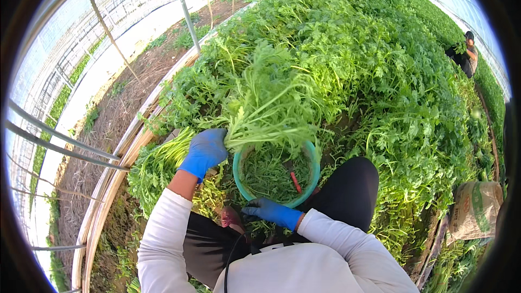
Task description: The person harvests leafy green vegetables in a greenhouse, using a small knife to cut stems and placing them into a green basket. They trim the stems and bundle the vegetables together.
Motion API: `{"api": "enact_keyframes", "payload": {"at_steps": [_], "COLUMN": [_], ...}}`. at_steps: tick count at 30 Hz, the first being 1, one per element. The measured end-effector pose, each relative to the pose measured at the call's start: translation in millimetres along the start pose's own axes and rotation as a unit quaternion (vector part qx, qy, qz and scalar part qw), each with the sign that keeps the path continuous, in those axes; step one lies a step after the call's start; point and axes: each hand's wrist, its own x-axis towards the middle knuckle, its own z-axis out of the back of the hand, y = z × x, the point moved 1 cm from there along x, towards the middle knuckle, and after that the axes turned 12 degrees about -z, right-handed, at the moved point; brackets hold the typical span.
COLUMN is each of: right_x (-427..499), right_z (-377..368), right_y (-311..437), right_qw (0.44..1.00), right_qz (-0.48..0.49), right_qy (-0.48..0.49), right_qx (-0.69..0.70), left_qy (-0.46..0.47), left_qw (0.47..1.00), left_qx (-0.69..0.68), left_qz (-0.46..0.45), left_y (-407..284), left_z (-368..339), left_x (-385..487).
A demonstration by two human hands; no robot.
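Observation:
My left hand (206, 151), in a blue glove, is closed around the stem ends of a bunch of leafy greens (264, 110). The bunch fans out over the far rim of a round teal tub (316, 171). Cut leaves and trimmings (270, 173) lie inside the tub, with a red-handled tool (296, 182) on top of them; its working end is hidden. My right hand (272, 211), also blue-gloved, is by the tub's near rim; whether it holds anything is unclear. Beside my left hand lies a pile of cut greens (163, 162), their pale stems bundled together.
Dense leafy greens (346, 40) grow ahead and to the right. A curved wooden border (118, 167) and greenhouse poles (185, 8) run along the left. A printed woven sack (474, 210) is at the right. Another person (468, 55) is among the plants at the far right.

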Motion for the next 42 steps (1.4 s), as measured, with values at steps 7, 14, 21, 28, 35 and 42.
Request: {"api": "enact_keyframes", "payload": {"at_steps": [7, 14, 21, 28, 35, 42], "right_x": [-13.1, -19.8, -62.0, -52.7, -55.1, -59.6], "right_z": [-13.5, 16.5, 65.2, 44.0, 55.8, 73.8], "right_y": [17.2, 31.0, 62.3, 65.4, 75.4, 78.0], "right_qw": [0.994, 0.926, 0.861, 0.927, 0.868, 0.878], "right_qz": [0.098, 0.182, 0.186, 0.195, 0.136, 0.06], "right_qy": [-0.041, -0.144, -0.262, -0.265, -0.359, -0.297], "right_qx": [0.033, 0.298, 0.394, 0.18, -0.315, -0.37], "left_qy": [0.094, 0.039, -0.029, -0.153, -0.187, -0.12], "left_qw": [0.995, 0.857, 0.621, 0.485, 0.43, 0.423], "left_qx": [-0.017, -0.493, -0.752, -0.818, -0.873, -0.884], "left_qz": [0.035, 0.141, 0.219, 0.269, 0.136, 0.159], "left_y": [-8.7, -15.0, -45.5, -80.9, -73.1, -83.9], "left_z": [24.3, -10.5, -58.7, -98.8, -146.0, -162.9], "left_x": [41.8, 31.1, 4.8, 4.2, -7.1, -2.0]}}
